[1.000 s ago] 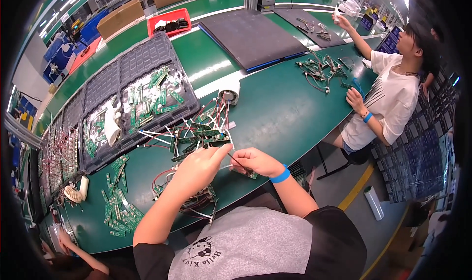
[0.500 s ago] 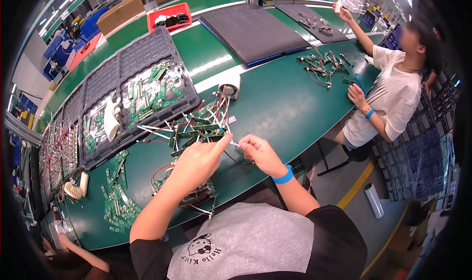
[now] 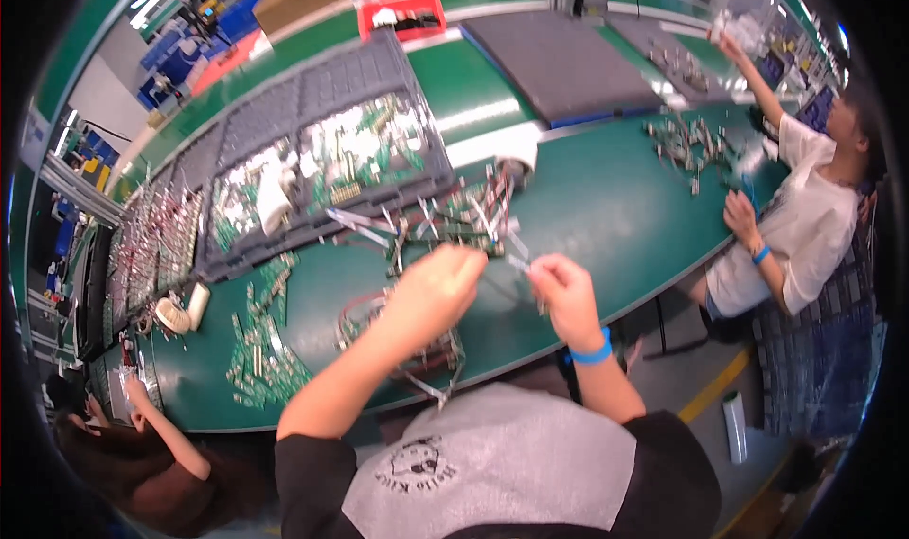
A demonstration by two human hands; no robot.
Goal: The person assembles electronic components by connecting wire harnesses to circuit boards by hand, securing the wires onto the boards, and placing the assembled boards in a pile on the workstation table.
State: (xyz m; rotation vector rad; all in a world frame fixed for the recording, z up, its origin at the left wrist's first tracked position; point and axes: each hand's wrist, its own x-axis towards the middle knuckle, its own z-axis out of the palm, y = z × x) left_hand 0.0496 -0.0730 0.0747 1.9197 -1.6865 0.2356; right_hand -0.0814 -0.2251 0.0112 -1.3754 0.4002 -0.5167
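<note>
My left hand [image 3: 437, 291] is closed, its fingers curled in at the near side of a pile of green circuit boards with wires [image 3: 431, 245]. Whatever its fingertips hold is hidden. To its right, my right hand [image 3: 565, 300] pinches a pale flat strip [image 3: 518, 262], which sticks out toward the left hand. A small gap separates the two hands. Below my left forearm, more wired boards [image 3: 445, 354] with red wires lie at the table's near edge. A white fan-like part [image 3: 517, 154] stands behind the pile.
A dark compartment tray [image 3: 431, 174] of green boards stands at back left. Loose narrow boards [image 3: 260, 354] lie on the green table [image 3: 606, 217]. A dark mat [image 3: 568, 70] and red bin [image 3: 402, 16] are farther back. Co-workers sit at right and lower left.
The view has turned, so the scene sits farther right. My hands have moved apart, and my left index finger, stretched out before, is now curled. The pale strip stays with my right hand.
</note>
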